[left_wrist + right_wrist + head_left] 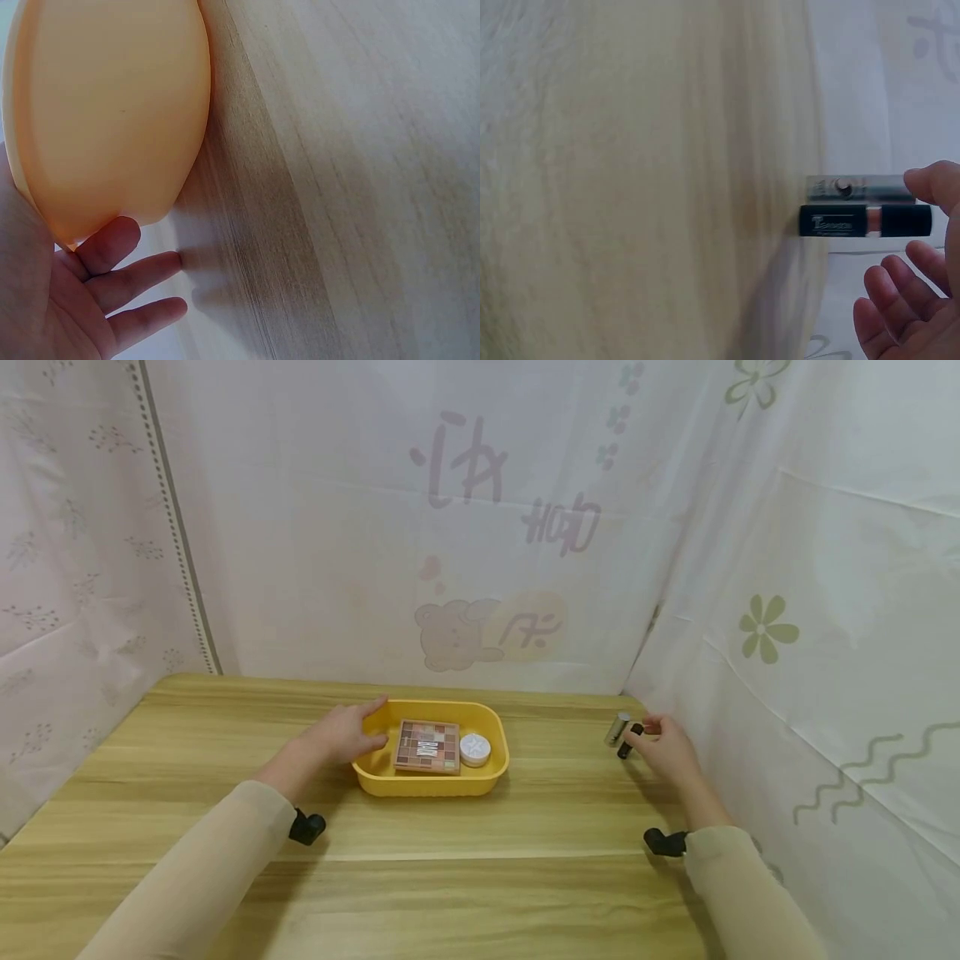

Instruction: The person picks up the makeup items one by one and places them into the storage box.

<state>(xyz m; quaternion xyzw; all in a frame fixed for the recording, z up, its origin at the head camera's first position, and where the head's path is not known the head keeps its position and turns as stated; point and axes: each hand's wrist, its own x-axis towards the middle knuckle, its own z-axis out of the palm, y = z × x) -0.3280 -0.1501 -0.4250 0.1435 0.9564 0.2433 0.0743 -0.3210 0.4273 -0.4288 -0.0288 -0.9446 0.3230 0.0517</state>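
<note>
My left hand (341, 732) holds the left end of a yellow plastic basket (427, 787), thumb over the inner side and fingers outside. In the left wrist view, the fingertips (120, 232) lie by the basket's outer wall (112, 112). An eyeshadow palette (427, 747) and a small round white case (474, 749) lie inside. At the right, my right hand (667, 747) is around a black lipstick tube (832, 221) with a pinkish band. Its thumb overlaps the top of a silver tube (855, 187) beside it; the other fingers are spread apart from the black one. Both tubes stand upright.
The wooden table (480, 877) extends toward me in front of the basket. Patterned white curtains (337, 568) hang along the back and both sides, and the right one (847, 693) is close to my right arm. Each wrist wears a black camera mount (306, 827).
</note>
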